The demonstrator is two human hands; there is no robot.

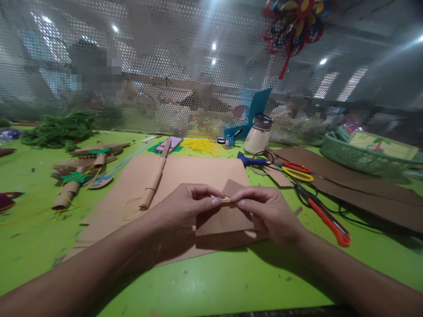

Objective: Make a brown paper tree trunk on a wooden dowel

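Note:
Between my fingertips is a small folded strip of brown paper (226,203), pinched at both ends. My left hand (194,200) is closed on its left end, thumb in front and fingers behind. My right hand (264,207) pinches the other end in the same way. Just below the strip lies a small piece of brown paper (221,222), and whether it joins the strip I cannot tell. Underneath spread large tan paper sheets (201,171). To the left of my hands, a rolled paper tube (155,180) with yellow thread rests on the sheets.
Paper figures with green stars (76,177) lie left, near green yarn (59,127). On the right are a red cutter (327,220), scissors (297,171), brown cardboard (350,185) and a green basket (363,154). A jar (259,134) and phone (170,144) sit behind.

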